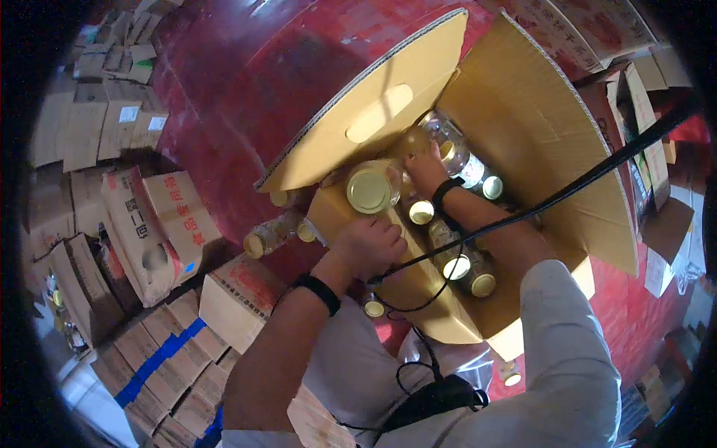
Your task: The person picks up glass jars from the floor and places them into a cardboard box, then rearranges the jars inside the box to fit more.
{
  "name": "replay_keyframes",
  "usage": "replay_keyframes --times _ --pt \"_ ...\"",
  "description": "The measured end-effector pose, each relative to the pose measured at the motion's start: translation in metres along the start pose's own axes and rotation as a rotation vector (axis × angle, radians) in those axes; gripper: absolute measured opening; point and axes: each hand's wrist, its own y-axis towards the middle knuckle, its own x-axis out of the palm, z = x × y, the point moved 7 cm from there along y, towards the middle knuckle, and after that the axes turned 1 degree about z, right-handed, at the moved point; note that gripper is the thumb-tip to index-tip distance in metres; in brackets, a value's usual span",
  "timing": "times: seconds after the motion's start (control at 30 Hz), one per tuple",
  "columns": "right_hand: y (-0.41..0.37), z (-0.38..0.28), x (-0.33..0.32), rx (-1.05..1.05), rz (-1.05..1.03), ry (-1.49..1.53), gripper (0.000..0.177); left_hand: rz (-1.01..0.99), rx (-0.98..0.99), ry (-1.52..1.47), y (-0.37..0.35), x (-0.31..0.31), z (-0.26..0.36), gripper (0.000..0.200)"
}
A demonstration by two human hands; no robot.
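A large open cardboard box (pixel 523 112) stands in front of me with several glass jars inside. My right hand (pixel 427 170) reaches down into it, its fingers curled at a glass jar (pixel 415 140) near the back; the fingertips are partly hidden. Right beside these fingers lies another jar with a gold lid (pixel 447 151). My left hand (pixel 367 248) is closed at the box's near left side, just below a wide glass jar with a gold lid (pixel 369 191). Whatever its fingers hold is hidden. Other gold-lidded jars (pixel 456 266) lie closer to me in the box.
A black cord (pixel 538 205) crosses over the box. Loose jars (pixel 270 235) lie on the red floor (pixel 224 97) to the left. Printed cartons (pixel 160 231) and flattened cardboard (pixel 112 119) are stacked at the left; more cardboard (pixel 657 149) stands at the right.
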Motion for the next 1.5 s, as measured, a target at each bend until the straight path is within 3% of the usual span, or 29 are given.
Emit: replay_keyframes --times 0.17,0.37,0.47,0.53,0.57,0.6,0.67,0.8,0.87,1.0,1.07,1.1,1.17,1.2,1.3,1.33,1.4,1.5 --pt "0.003 0.02 0.006 0.101 -0.138 0.267 0.034 0.072 0.018 0.009 -0.002 0.001 0.003 0.01" --pt "-0.008 0.014 0.017 0.078 0.029 0.218 0.051 0.014 -0.018 -0.016 -0.001 -0.005 0.0 0.007" --pt "-0.022 0.018 -0.014 0.072 -0.021 0.223 0.064 0.032 0.005 -0.004 -0.001 -0.01 0.004 0.009" --pt "-0.047 0.021 -0.065 0.091 0.128 0.308 0.069 -0.031 -0.005 0.017 -0.001 -0.004 0.002 0.011" --pt "-0.062 0.017 -0.087 0.061 0.258 0.256 0.071 -0.017 -0.013 0.019 0.0 -0.001 0.0 0.011" --pt "-0.072 0.013 -0.098 0.05 0.255 0.247 0.071 0.057 0.002 0.03 -0.001 0.0 0.0 0.009" --pt "-0.085 0.005 -0.094 0.071 -0.014 0.333 0.071 0.134 0.005 0.038 -0.003 -0.002 0.001 0.01" --pt "-0.1 -0.017 -0.049 0.05 -0.275 0.338 0.075 0.032 0.004 0.057 -0.002 -0.004 0.002 0.013" --pt "-0.104 -0.026 -0.06 0.016 -0.12 0.469 0.082 -0.051 -0.008 0.039 -0.001 -0.002 -0.001 0.021" --pt "-0.105 -0.029 -0.065 0.064 -0.23 0.644 0.084 0.073 0.039 0.012 -0.002 -0.003 0.0 0.015" --pt "-0.097 -0.027 -0.042 -0.017 -0.05 0.951 0.073 0.151 0.045 0.053 -0.003 -0.003 0.0 0.013" --pt "-0.094 -0.022 -0.048 -0.02 -0.047 0.947 0.073 0.147 0.04 0.059 -0.002 -0.004 0.0 0.013" --pt "-0.092 -0.011 -0.043 0.154 -0.238 1.202 0.059 0.145 0.031 0.065 -0.002 -0.005 -0.001 0.014" --pt "-0.088 -0.006 -0.031 0.15 -0.237 1.199 0.059 0.166 0.041 0.056 -0.002 -0.007 -0.002 0.015" --pt "-0.084 -0.006 0.08 0.118 -0.419 1.017 0.054 0.113 0.027 0.031 -0.004 -0.003 0.0 0.016" --pt "-0.082 -0.009 0.131 0.266 -0.476 1.271 0.053 0.036 0.012 0.019 -0.004 0.002 -0.001 0.018" --pt "-0.078 -0.008 0.139 0.416 -0.528 1.524 0.052 0.099 0.04 0.044 -0.005 0.006 -0.003 0.022" --pt "-0.07 -0.014 0.082 0.168 -0.686 1.175 0.055 0.159 0.067 0.06 -0.004 -0.004 -0.001 0.032"
